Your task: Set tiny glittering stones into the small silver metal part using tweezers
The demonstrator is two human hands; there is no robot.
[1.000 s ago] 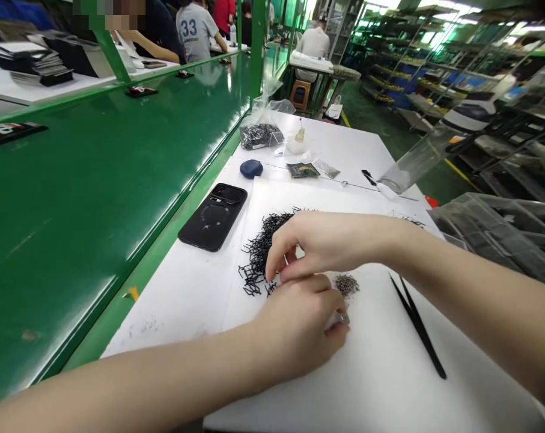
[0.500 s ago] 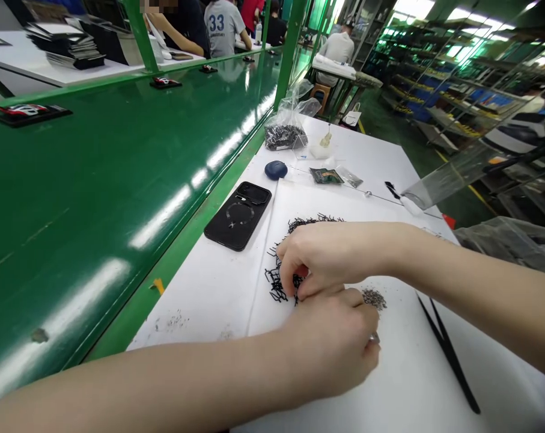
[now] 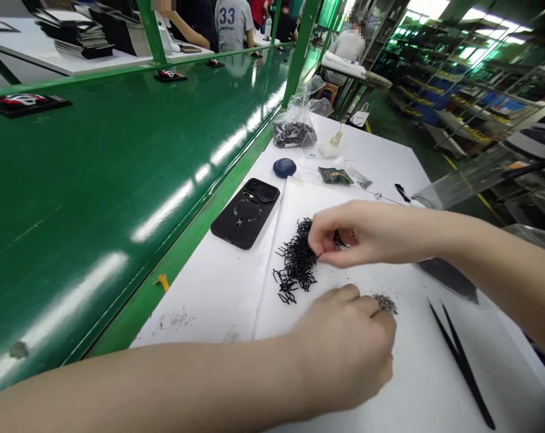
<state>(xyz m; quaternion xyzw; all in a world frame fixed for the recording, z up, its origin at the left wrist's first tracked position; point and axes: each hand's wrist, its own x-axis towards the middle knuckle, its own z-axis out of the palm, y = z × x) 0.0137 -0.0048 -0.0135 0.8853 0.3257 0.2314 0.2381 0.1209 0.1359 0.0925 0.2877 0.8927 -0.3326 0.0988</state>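
Observation:
My right hand (image 3: 347, 234) is over the right side of a pile of small black bent wire-like pieces (image 3: 298, 258). Its thumb and forefinger meet in a pinch at the pile's edge; whatever lies between the tips is too small to tell. Closer to me, my left hand (image 3: 344, 346) is curled into a fist, knuckles up, just above the white work surface (image 3: 416, 373). Its fingertips and anything in them are hidden. Past its knuckles lies a small heap of tiny grey metal parts (image 3: 384, 304). Black tweezers (image 3: 464, 364) rest on the right, tips apart.
A black phone case (image 3: 246, 213) and a dark blue round case (image 3: 284, 168) lie beyond the pile. Further back are a clear bag of black parts (image 3: 294, 132) and a green packet (image 3: 335, 175). Along the left runs a green conveyor belt (image 3: 119, 162) carrying several items. People sit farther away.
My right hand has moved up and right, away from my left hand, uncovering more of the black pile. My left hand stays closed; the silvery bit at its fingers no longer shows. The view has shifted slightly.

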